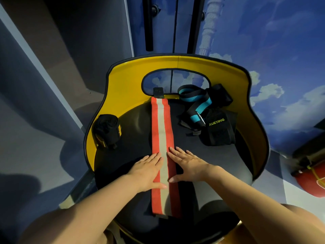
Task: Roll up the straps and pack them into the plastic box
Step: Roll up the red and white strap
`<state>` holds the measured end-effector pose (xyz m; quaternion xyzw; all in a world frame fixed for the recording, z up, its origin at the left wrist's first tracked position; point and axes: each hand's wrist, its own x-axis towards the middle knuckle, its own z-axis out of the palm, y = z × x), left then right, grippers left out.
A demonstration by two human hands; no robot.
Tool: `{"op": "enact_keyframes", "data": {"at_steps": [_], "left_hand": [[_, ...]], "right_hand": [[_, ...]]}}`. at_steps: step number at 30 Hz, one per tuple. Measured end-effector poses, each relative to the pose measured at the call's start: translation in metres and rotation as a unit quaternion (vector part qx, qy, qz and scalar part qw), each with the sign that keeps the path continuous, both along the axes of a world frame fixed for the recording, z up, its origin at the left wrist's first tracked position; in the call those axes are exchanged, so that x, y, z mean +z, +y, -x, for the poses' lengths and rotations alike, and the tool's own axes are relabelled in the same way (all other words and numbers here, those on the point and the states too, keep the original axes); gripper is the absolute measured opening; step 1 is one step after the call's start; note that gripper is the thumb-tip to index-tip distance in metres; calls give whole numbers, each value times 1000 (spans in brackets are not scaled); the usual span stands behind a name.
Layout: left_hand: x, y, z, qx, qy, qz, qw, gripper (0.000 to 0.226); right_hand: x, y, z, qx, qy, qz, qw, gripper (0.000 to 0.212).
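Note:
An orange strap with a pale grey middle stripe point(161, 131) lies flat and straight along the black seat of a chair point(133, 131). My left hand point(147, 170) presses flat on its left edge, fingers spread. My right hand point(188, 164) lies flat on its right edge, thumb touching the stripe. A rolled black strap with yellow trim point(107, 131) stands at the seat's left. A black and teal strap point(195, 103) lies loose at the back right, beside a black wrap marked XUEYING point(219, 131). No plastic box is in view.
The chair's yellow curved backrest point(126, 81) walls the seat on three sides, with an oval cutout at the back. A red object point(311, 182) lies on the floor at the right. Blue sky-painted wall stands behind.

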<state>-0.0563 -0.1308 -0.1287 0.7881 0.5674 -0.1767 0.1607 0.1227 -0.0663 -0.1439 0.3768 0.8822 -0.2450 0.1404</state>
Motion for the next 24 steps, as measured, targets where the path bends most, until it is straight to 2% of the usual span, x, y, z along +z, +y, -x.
{"op": "enact_keyframes", "data": {"at_steps": [2,4,7,9,11,14,18,21,24], "left_hand": [[8,10,-1,18,-35,-22,999,86],[15,22,-3,51,-79,-41,995,76],[20,43,-9,98,-142,-47,984,65],[20,60,-12,126,-194,-51,971,60],[19,82,-17,154,-252,-60,953,55],[17,117,-32,197,-324,-73,922,49],[13,160,-66,221,-373,-95,896,60],[9,186,-90,224,-358,-82,903,85],[5,200,-100,199,-267,-72,940,96]], "right_hand": [[7,6,-2,-31,50,-7,998,90],[16,19,-4,-79,120,-55,988,74],[33,47,-9,-170,210,-167,948,51],[41,65,-14,-235,229,-203,923,45],[43,83,-23,-266,208,-222,915,46],[35,103,-36,-246,106,-236,934,63],[14,114,-54,-229,-3,-218,949,73],[2,117,-63,-238,-16,-198,951,69],[0,120,-65,-242,-1,-199,950,66]]}}
